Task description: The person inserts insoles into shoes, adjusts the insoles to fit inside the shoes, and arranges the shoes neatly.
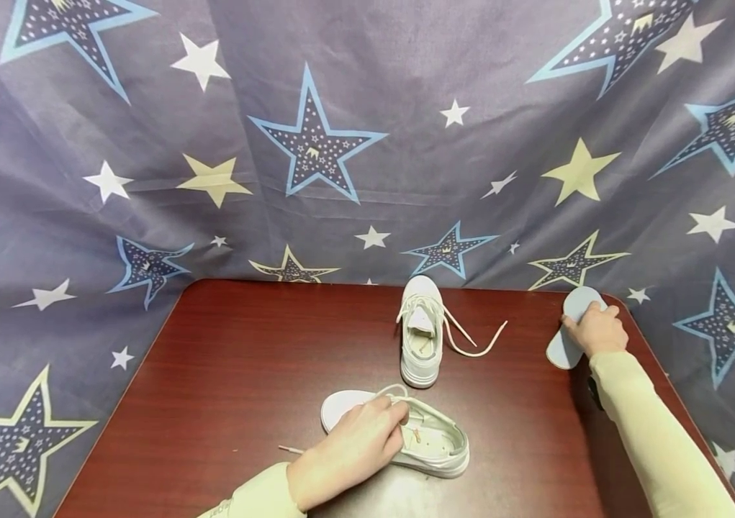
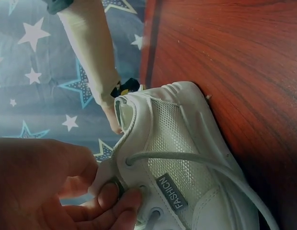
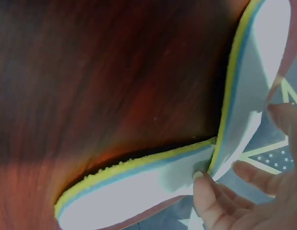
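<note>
A white lace-up sneaker (image 1: 438,450) lies at the near middle of the table, toe to the left. My left hand (image 1: 357,439) is over its lacing and pinches the upper by the tongue. Up close, the sneaker (image 2: 172,124) shows mesh, a loosened lace and a grey "FASHICN" tag beside my left hand (image 2: 48,187). At the far right, my right hand (image 1: 600,331) is on a pale insole (image 1: 564,349). In the right wrist view the insole (image 3: 139,194), edged yellow and blue, shows two lengths meeting at an angle; my right hand (image 3: 254,191) touches it with fingers apart.
A second white sneaker (image 1: 420,367) stands behind the first, toe to the back, with its lace (image 1: 487,349) trailing right. The reddish-brown table (image 1: 263,338) meets a star-patterned cloth (image 1: 367,144) at the back and sides.
</note>
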Tool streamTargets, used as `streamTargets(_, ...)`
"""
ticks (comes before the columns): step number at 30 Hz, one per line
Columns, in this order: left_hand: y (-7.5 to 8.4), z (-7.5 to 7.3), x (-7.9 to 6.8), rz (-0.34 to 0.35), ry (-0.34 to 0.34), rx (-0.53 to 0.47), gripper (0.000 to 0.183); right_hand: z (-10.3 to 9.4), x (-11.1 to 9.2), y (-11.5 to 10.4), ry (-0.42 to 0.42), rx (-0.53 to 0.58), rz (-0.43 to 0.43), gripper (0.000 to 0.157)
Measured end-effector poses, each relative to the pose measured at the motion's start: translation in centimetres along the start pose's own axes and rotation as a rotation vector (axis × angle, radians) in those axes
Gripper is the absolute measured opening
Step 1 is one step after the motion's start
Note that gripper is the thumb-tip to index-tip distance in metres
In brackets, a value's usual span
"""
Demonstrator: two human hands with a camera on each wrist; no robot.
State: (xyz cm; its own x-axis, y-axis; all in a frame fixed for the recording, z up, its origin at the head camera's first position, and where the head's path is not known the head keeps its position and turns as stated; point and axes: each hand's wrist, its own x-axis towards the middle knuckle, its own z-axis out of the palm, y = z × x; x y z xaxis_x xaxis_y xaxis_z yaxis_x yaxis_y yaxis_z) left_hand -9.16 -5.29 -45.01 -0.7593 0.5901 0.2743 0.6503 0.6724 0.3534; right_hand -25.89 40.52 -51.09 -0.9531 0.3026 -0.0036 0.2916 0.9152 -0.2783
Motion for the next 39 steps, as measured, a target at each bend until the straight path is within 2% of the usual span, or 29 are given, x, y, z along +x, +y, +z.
streamTargets(7,0.1,0.1,0.1,0.002,0.007,-0.012,0.019,0.2,0.1,-0.5,0.014,0.014,0.000,0.076)
streamTargets(13,-0.1,0.4,0.1,-0.004,0.003,-0.013,0.019,0.0,0.2,-0.9,-0.010,0.022,0.032,0.075)
streamTargets(21,-0.1,0.5,0.0,0.002,0.012,-0.005,0.019,-0.2,-0.2,-0.8,-0.039,0.091,0.071,0.077)
streamTargets(29,-0.1,0.3,0.1,0.016,0.025,-0.006,0.018,0.0,-0.6,-0.5,-0.014,0.060,0.043,0.076)
streamTargets(33,0.0,0.3,0.1,0.012,0.025,-0.016,0.018,0.0,-0.9,-0.6,-0.043,0.044,0.036,0.079)
streamTargets(39,-0.2,0.4,0.0,0.003,0.021,-0.017,0.018,-0.1,-1.3,-0.8,-0.085,0.069,0.001,0.071)
